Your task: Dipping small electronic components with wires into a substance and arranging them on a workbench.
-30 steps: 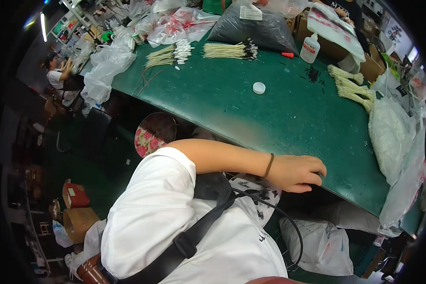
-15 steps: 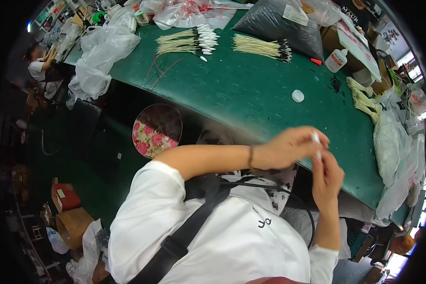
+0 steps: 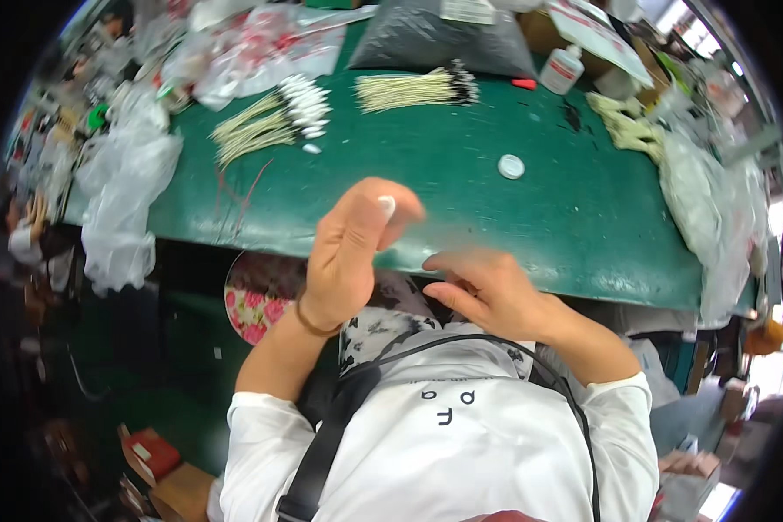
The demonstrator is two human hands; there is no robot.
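Note:
My left hand (image 3: pixel 357 248) is raised over the near edge of the green table, its fingers curled in. At its thumb tip shows a small white piece (image 3: pixel 387 206), much like the white tips of the left bundle. Lower and to the right, my right hand (image 3: pixel 487 291) is slightly blurred, thumb and fingers apart, with nothing visible between them. Farther off lies a bundle of pale cords with white tips (image 3: pixel 304 104), one loose white tip (image 3: pixel 311 149) beside it. To its right lies a bundle of pale cords with black ends (image 3: pixel 413 91).
Red strands (image 3: pixel 250 196) lie on the green table (image 3: pixel 409 174). A white cap (image 3: pixel 511 167), red cap (image 3: pixel 524 84), white bottle (image 3: pixel 561 70) and dark bag (image 3: pixel 444 39) are farther back. Clear plastic bags (image 3: pixel 126 183) hang off the left edge. A flowered stool (image 3: pixel 257 304) stands below.
My hands were together at the right, around a small white piece. Now they are apart and farther left, the left one raised toward the bundles. The view has also shifted.

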